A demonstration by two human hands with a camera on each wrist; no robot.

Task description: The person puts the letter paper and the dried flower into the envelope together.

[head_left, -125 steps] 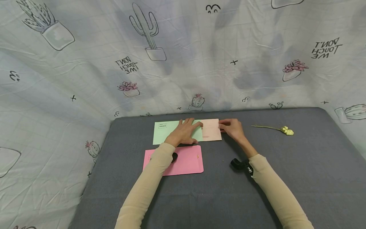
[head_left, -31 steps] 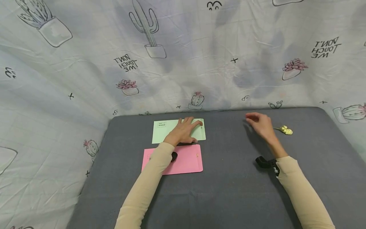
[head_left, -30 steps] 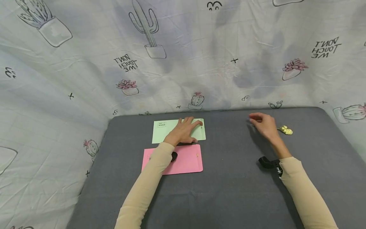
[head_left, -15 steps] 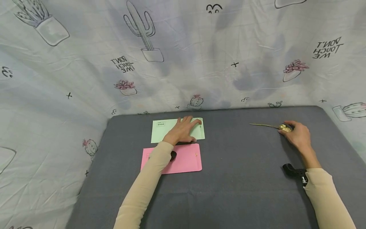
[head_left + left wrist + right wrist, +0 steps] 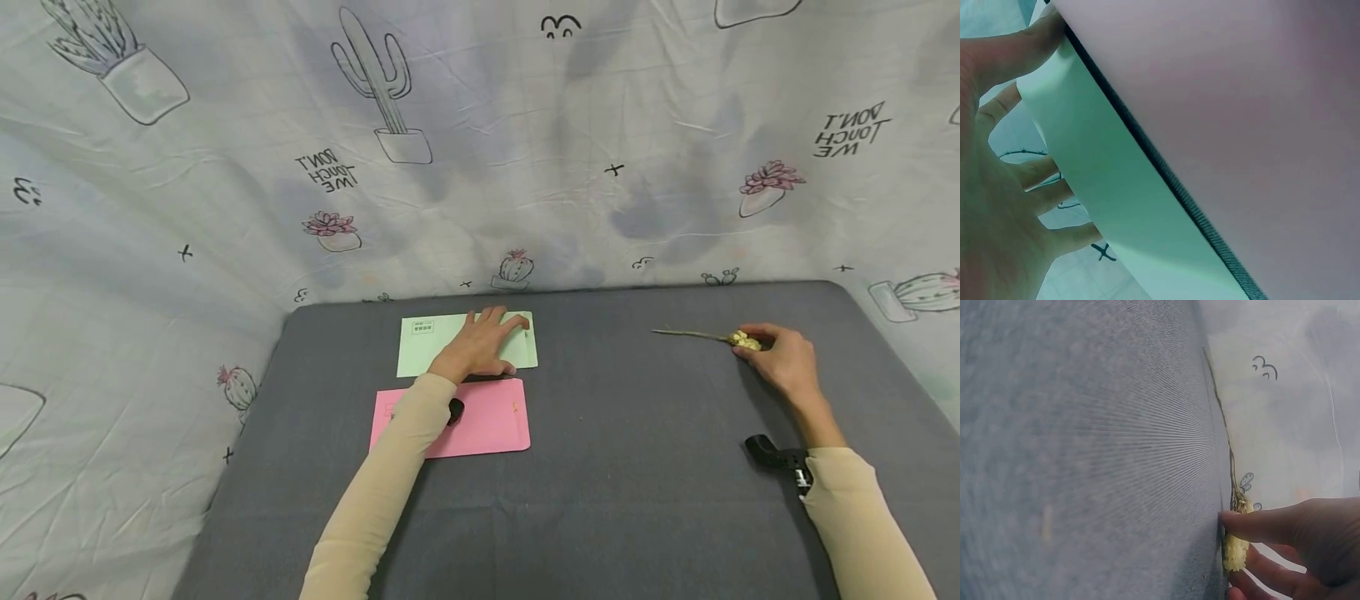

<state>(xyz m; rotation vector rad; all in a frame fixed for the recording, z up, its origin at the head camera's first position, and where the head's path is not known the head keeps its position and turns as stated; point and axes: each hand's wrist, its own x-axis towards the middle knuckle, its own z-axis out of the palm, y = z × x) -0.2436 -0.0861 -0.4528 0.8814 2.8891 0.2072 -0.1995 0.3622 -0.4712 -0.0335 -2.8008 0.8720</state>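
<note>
My left hand lies with spread fingers on the green envelope, holding it flat near its right end. In the left wrist view the thumb and fingers reach across the green envelope, fairly straight. Far to the right, my right hand pinches the yellow head of a dried flower; its thin stem points left along the cloth. The right wrist view shows thumb and fingers around the flower head, close to the table. Part of the bloom is hidden by the thumb.
A pink envelope lies nearer to me, partly under my left forearm and its black wrist camera. Grey cloth covers the table. A cactus-print curtain hangs along the back and left side.
The peach card that stuck out of the green envelope no longer shows. My right hand has moved right, away from the envelope, to the flower head. My left hand stays in place.
</note>
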